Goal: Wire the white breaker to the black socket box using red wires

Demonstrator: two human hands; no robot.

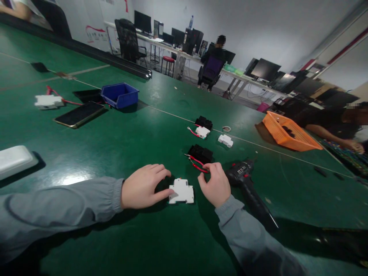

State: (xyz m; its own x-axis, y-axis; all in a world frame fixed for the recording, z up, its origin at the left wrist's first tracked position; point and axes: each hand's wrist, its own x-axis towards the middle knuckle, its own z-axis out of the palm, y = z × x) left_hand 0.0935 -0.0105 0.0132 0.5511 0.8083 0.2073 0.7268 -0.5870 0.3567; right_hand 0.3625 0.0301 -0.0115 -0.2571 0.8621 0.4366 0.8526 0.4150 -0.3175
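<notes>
A white circuit breaker (pixel 181 191) lies flat on the green table between my hands. My left hand (pixel 145 186) is at its left side, thumb on or just over its edge, fingers curved and apart. To the right, my right hand (pixel 215 184) is bent with a gap between thumb and forefinger. Red wires (pixel 198 164) with metal ends reach into that gap; I cannot tell whether the fingers touch them. They lie against a black part (pixel 201 152). Right of that hand rests a black power drill (pixel 244 180).
Farther off lie a white breaker with a red wire (pixel 202 132), a small white block (pixel 225 140) and a ring (pixel 226 129). On the left are a blue bin (pixel 120 96), a phone (pixel 80 115), another wired breaker (pixel 48 101) and a white case (pixel 15 161). An orange basket (pixel 290 134) stands right, near a person.
</notes>
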